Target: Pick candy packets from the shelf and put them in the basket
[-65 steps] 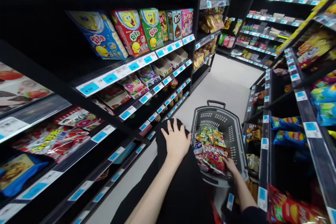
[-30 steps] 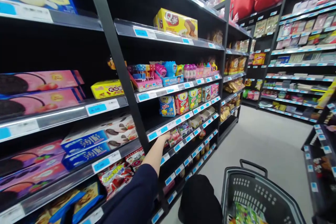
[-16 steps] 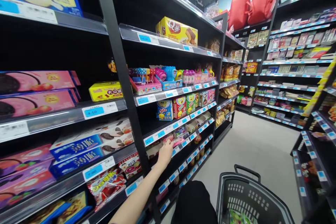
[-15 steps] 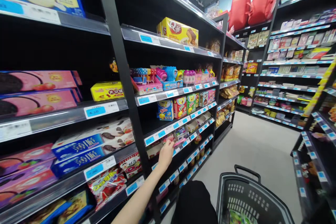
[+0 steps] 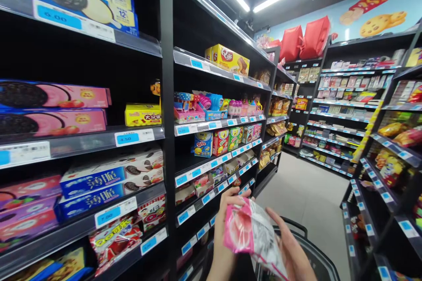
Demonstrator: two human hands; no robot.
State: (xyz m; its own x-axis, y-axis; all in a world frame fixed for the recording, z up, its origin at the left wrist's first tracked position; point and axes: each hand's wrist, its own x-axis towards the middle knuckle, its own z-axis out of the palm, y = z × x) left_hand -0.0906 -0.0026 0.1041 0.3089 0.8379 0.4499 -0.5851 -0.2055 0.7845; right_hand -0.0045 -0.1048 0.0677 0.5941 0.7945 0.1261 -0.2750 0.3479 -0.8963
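Observation:
A pink and clear plastic snack packet (image 5: 252, 232) is held up in front of me with both hands. My left hand (image 5: 227, 228) grips its left edge, thumb and fingers curled around it. My right hand (image 5: 290, 252) supports the packet from the right and below, fingers spread along it. Under the packet the dark handle and rim of a grey shopping basket (image 5: 301, 228) show, its inside hidden by my hands. The shelf (image 5: 204, 199) with similar pink packets lies just left of my hands.
Black store shelving (image 5: 165, 131) runs along my left, stocked with biscuit boxes, candy toys and blue price tags. Another rack (image 5: 379, 175) with bagged snacks stands at my right. A pale floor aisle (image 5: 306, 189) runs ahead to a back wall of shelves.
My left hand pulled a pink packet off the lower shelf and brought it in front of me. My right hand came up to hold it too. My view tilted upward.

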